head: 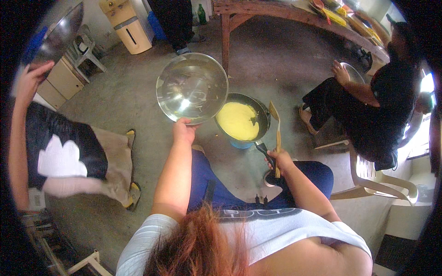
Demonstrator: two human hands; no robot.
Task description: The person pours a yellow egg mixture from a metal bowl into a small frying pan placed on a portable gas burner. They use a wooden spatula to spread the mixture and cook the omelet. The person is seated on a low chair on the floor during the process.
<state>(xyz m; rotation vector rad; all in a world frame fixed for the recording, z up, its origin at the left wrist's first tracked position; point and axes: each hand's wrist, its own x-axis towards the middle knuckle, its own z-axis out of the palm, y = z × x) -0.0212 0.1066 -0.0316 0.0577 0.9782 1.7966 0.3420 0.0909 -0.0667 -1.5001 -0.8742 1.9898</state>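
Observation:
My left hand (184,132) grips the near rim of a shiny metal bowl (192,88), held up with its round face toward me. Just right of the bowl is a dark frying pan (264,119), and a pale yellow layer of food (238,120) covers most of its bottom. The layer has a ragged gap on its right side, where dark pan shows. My right hand (280,161) is closed around the pan's black handle (262,149) together with the wooden handle of a turner (278,138). The turner's blade points away from me, beside the pan. Something blue (241,144) shows beneath the pan.
At the left stands a person (69,145) with a raised hand by a large metal bowl (62,34). Another person (373,100) sits at right near a plastic chair (369,172). A wooden table (262,8) holding utensils and a water dispenser (129,31) are farther off.

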